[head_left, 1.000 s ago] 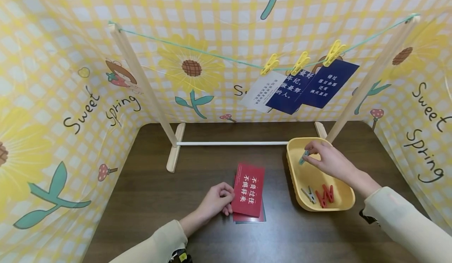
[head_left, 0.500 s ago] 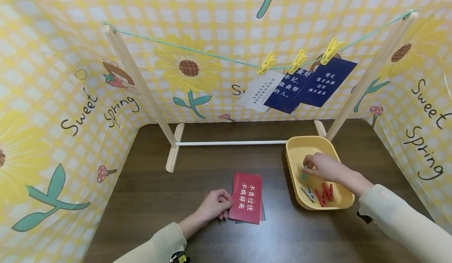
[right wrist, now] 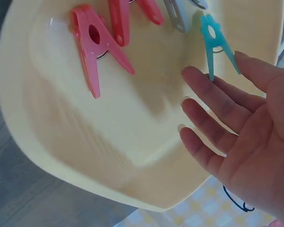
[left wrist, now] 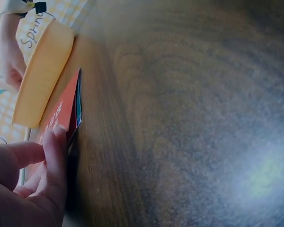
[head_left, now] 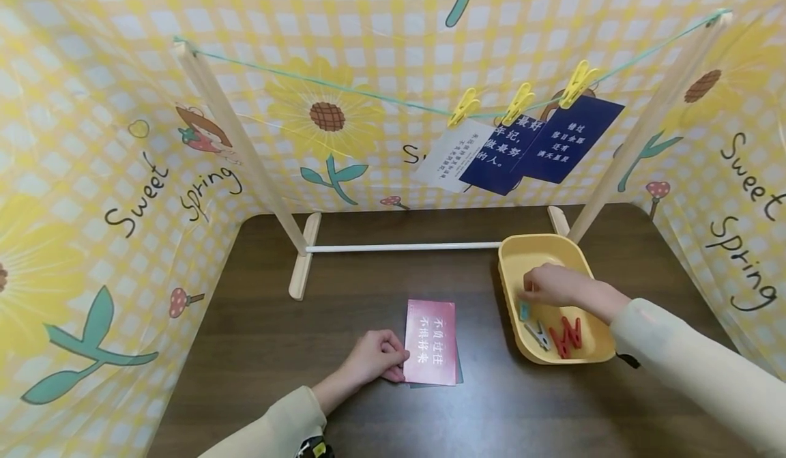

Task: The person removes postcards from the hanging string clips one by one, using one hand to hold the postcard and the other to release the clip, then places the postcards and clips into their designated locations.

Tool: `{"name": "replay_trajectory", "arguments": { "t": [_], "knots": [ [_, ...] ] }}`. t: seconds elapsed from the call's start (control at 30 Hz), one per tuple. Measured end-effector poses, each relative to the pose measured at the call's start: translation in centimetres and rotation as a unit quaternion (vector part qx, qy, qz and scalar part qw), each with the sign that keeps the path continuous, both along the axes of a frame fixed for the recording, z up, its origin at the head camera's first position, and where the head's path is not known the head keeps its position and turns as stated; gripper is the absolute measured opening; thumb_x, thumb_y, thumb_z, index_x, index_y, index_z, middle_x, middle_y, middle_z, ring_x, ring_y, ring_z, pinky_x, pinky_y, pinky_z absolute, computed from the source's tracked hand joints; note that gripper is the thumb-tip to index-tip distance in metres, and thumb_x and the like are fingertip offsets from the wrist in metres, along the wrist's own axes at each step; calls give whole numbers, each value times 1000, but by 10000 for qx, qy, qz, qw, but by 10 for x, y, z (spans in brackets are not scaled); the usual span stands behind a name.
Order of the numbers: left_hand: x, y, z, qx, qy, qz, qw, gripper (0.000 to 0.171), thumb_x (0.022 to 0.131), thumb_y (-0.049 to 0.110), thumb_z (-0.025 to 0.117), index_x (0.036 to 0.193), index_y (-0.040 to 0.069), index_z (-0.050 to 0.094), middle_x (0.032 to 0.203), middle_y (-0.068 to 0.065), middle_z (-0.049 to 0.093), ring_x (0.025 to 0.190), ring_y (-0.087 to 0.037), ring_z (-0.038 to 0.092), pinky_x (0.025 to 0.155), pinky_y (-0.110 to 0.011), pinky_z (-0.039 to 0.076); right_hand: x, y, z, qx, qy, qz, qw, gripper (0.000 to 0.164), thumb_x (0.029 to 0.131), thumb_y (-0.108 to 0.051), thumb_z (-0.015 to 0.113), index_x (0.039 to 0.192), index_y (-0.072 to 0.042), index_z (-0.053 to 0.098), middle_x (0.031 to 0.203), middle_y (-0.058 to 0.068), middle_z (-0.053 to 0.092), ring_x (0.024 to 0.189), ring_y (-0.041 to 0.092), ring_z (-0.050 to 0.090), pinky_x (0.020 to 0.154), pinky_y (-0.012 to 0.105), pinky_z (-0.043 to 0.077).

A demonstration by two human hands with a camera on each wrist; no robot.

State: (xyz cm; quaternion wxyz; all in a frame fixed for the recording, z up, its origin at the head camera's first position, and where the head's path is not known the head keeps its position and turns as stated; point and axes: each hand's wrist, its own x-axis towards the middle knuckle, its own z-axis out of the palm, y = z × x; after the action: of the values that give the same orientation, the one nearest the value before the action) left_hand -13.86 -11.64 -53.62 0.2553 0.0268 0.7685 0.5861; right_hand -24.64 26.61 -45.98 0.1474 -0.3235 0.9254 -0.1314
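My left hand pinches the left edge of a red card with white lettering. The card tops a small stack, and a teal edge shows beneath it; in the left wrist view the red card tilts slightly up from the others. Inside the yellow basket, my right hand reaches low. Its thumb and index finger pinch the handle ends of a teal clothespin, while the other fingers are loosely spread. Red clothespins and a grey one lie near it.
Behind stands a wooden frame with a green string. Yellow clothespins hold a white card and two navy cards on it. A white bar joins the frame's feet on the brown table.
My right hand has lowered the teal clothespin into the basket, toward the grey one. The red card has come down nearer the stack, and its face now catches more glare.
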Motion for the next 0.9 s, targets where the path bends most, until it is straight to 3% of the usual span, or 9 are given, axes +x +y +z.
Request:
{"name": "replay_trajectory", "arguments": {
  "t": [0.2,0.43,0.7,0.9],
  "knots": [
    [-2,0,0,-293,258,-143,9991,14,96,8,74,90,-1,66,67,-8,70,57,-17,71,55,-31,63,-1,-5,-1,217,-116,81,9997,27,98,-24,71,74,-13,65,66,-9,57,60,6,49,56,26,45],
    [-4,-2,-3,-390,177,-237,9988,16,100,12,71,90,1,65,68,-6,70,57,-16,71,55,-31,62,-5,-9,-7,463,2,47,9989,31,98,-24,69,70,-15,62,63,-8,55,57,7,48,53,27,44],
    [-4,-1,-3,-285,295,-168,9990,16,101,11,69,90,-1,66,69,-7,71,57,-20,72,54,-33,62,-3,-17,-5,801,210,-472,9954,37,97,-23,69,65,-16,51,61,-5,47,56,12,45,51,31,39],
    [-2,-2,-3,-316,234,-158,9991,17,103,13,66,91,-1,66,71,-7,70,57,-18,72,54,-32,62,4,-22,-4,1089,116,-816,9906,35,97,-25,68,68,-13,52,63,0,50,59,17,49,54,38,46]
  ]
}}
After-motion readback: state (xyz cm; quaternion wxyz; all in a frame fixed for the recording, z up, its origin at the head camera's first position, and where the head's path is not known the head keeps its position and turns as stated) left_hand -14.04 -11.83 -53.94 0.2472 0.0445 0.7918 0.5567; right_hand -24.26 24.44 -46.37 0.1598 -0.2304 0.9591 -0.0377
